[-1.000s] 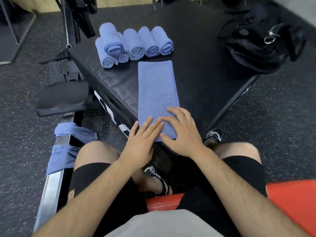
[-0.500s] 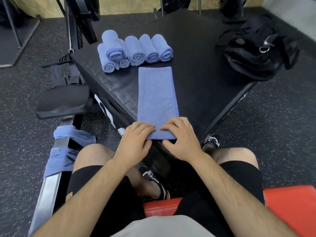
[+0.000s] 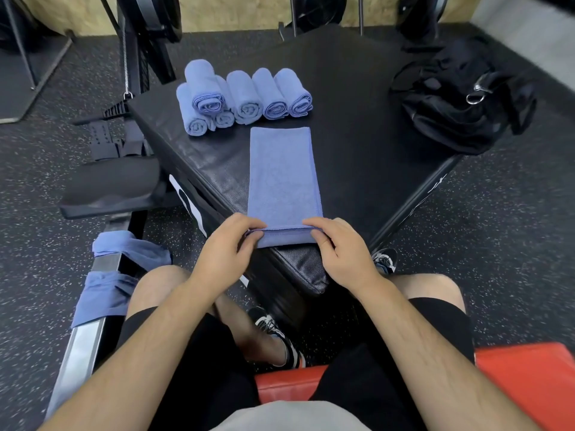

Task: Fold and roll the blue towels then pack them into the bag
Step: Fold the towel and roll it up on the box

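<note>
Towel (image 3: 284, 178): a long folded blue strip lying flat on the black padded tabletop (image 3: 357, 144) and running away from the person. Its near end sits at the tabletop's near corner, lifted into a small lip.
Left hand (image 3: 227, 247): pinches the left corner of the near end, fingers curled over the top and thumb at the edge.
Right hand (image 3: 339, 253): pinches the right corner the same way.
Rolled towels (image 3: 245, 98): six blue rolls just beyond the strip's far end and a little to its left. One is stacked on two others, and the rest lie side by side.
Bag (image 3: 460, 101): black and slumped at the tabletop's right corner, well apart from the strip.
Loose towels (image 3: 124, 275): blue cloth draped over a metal rail (image 3: 77, 353) on the floor at left.
</note>
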